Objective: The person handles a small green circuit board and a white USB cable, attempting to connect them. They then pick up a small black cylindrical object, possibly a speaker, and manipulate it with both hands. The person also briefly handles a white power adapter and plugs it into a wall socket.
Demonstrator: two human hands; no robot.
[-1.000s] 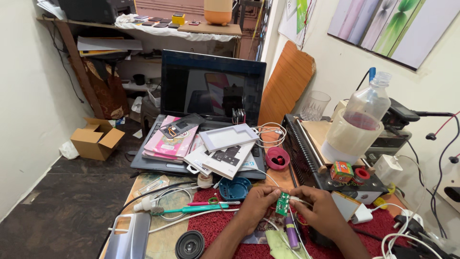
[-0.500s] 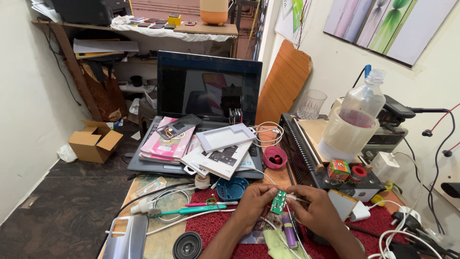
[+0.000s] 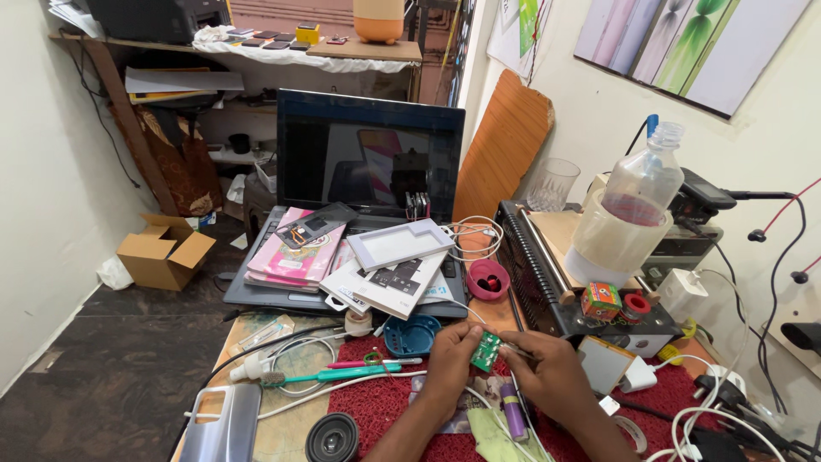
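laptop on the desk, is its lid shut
No, the laptop stands open, its dark screen upright behind the pink booklets piled on its keyboard.

Bright, even daylight fills the room, seeming strongest from the upper right, where the pale wall [image 3: 599, 128] looks washed out. Shadows are soft. The dark laptop screen [image 3: 368, 158] shows faint reflections. The wide lens bends lines near the edges. Focus is sharp throughout, with no motion blur.
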